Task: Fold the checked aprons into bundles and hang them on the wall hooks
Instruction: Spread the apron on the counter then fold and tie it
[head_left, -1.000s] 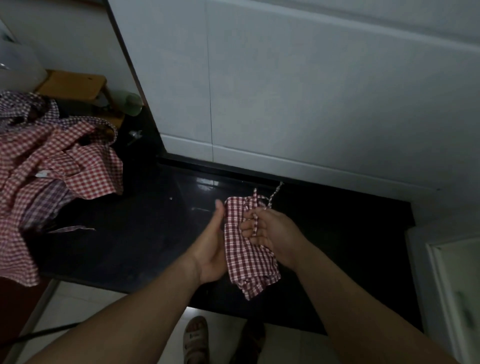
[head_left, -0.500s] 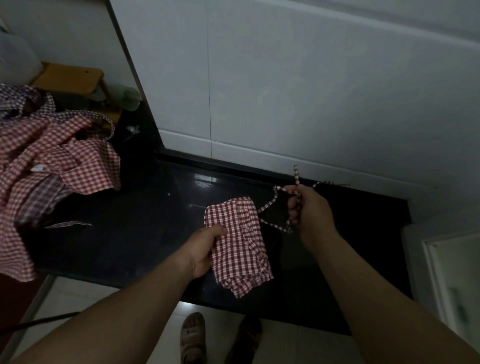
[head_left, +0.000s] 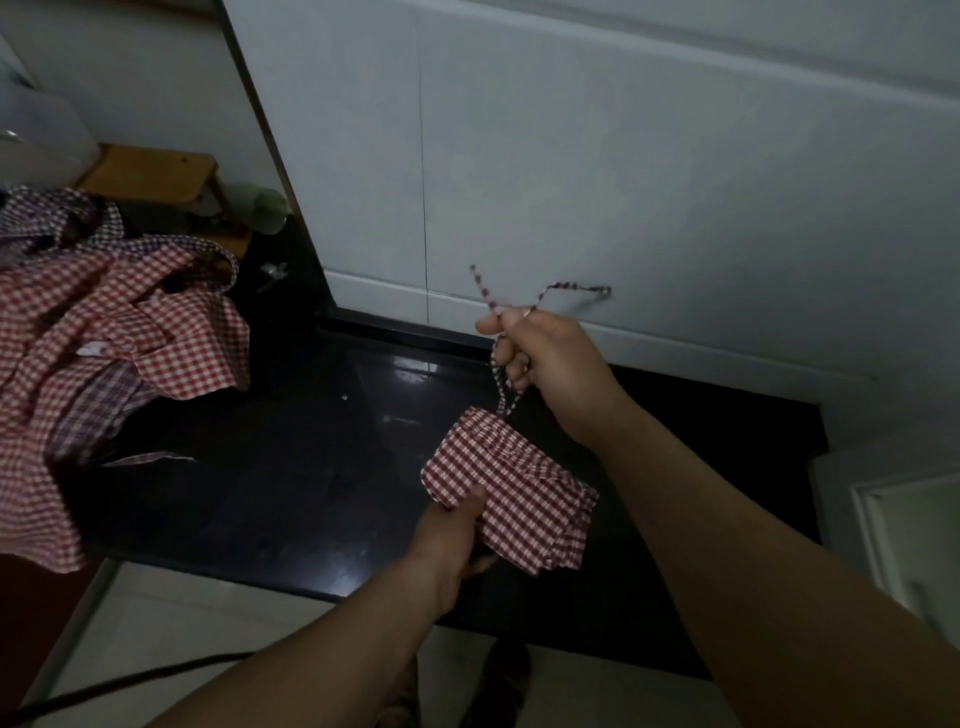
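Observation:
A folded red-and-white checked apron bundle (head_left: 511, 491) hangs over the black counter (head_left: 291, 467). My left hand (head_left: 452, 535) grips its lower left edge, thumb on top. My right hand (head_left: 545, 358) is raised above the bundle and holds the apron's thin checked strings (head_left: 501, 387) in curled fingers; the string ends stick up and to the right of the fist. A heap of loose checked aprons (head_left: 104, 353), red and purple, lies at the left end of the counter. No wall hooks are in view.
White tiled wall (head_left: 623, 182) rises behind the counter. A wooden stool (head_left: 150, 171) and a pale green cup (head_left: 267, 210) stand at the back left. A white cabinet edge (head_left: 904, 535) is at the right. My feet and a dark cable (head_left: 119, 686) show on the light floor.
My right hand has risen and pulled the strings up taut from the bundle. My left hand has lowered with the bundle, which now tilts to the right.

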